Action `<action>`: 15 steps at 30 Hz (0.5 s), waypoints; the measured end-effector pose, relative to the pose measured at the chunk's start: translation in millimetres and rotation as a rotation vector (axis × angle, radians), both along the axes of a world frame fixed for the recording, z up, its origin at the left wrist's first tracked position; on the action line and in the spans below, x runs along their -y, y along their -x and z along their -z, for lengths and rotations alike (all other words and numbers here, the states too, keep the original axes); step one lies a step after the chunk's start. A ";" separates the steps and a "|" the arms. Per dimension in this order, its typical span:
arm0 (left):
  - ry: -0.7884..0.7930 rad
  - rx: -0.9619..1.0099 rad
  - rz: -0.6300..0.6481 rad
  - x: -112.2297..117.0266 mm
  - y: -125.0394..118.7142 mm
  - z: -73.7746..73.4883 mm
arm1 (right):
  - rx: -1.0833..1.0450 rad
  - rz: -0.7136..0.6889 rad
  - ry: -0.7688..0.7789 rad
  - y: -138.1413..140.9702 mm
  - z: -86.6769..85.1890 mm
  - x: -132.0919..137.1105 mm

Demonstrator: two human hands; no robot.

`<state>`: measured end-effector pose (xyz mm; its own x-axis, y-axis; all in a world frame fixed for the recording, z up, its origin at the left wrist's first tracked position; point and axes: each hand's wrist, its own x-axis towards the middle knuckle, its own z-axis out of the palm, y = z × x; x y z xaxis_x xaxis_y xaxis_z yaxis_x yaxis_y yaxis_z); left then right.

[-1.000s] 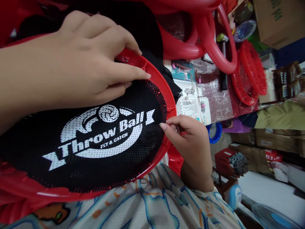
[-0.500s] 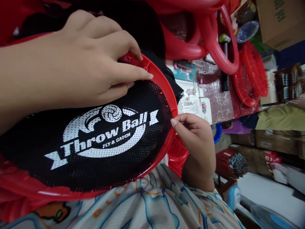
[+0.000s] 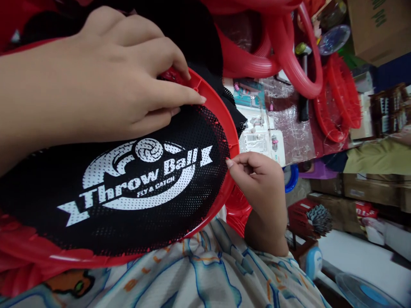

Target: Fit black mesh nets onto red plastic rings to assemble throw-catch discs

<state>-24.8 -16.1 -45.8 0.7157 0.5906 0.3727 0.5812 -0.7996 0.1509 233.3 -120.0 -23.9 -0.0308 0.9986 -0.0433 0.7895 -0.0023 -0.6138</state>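
Across my lap lies a red plastic ring [image 3: 233,146] with black mesh fabric [image 3: 180,222] spread inside it. The mesh carries a white "Throw Ball Fly & Catch" print [image 3: 141,175]. Small red pegs poke through the mesh along its edge. My left hand [image 3: 128,81] reaches over from the left, its bent fingers closed on the ring's upper right part and the index fingertip pressing the inner rim. At the right side, my right hand [image 3: 261,184] pinches the mesh edge between thumb and index finger, against the rim. A red peg tip shows beside the thumb.
Thick red hoops [image 3: 250,64] lie beyond the ring. A hammer [image 3: 303,81], carded packages [image 3: 261,141] and more red rings [image 3: 337,98] share the table. Farther right are cardboard boxes [image 3: 369,190] and a red holder of grey bristly pieces [image 3: 316,218].
My right thumb has shifted slightly inward over the mesh edge, and a red peg tip now shows beside it. My left hand keeps its place on the ring.
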 end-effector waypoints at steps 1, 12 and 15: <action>-0.003 0.002 -0.002 -0.1 0.0 -0.2 | 0.004 -0.008 0.002 -0.4 -1.2 0.9; 0.054 -0.022 -0.010 -2.4 1.4 2.4 | -0.021 -0.164 0.294 -8.4 -17.0 27.0; 0.056 -0.025 -0.003 -4.4 4.3 6.5 | 0.007 -0.150 0.235 -4.4 -8.7 28.6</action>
<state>-29.1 -11.8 -52.3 0.7229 0.6120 0.3206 0.5875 -0.7887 0.1808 237.7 -148.6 -15.3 -0.1765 0.9455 -0.2738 0.7960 -0.0265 -0.6048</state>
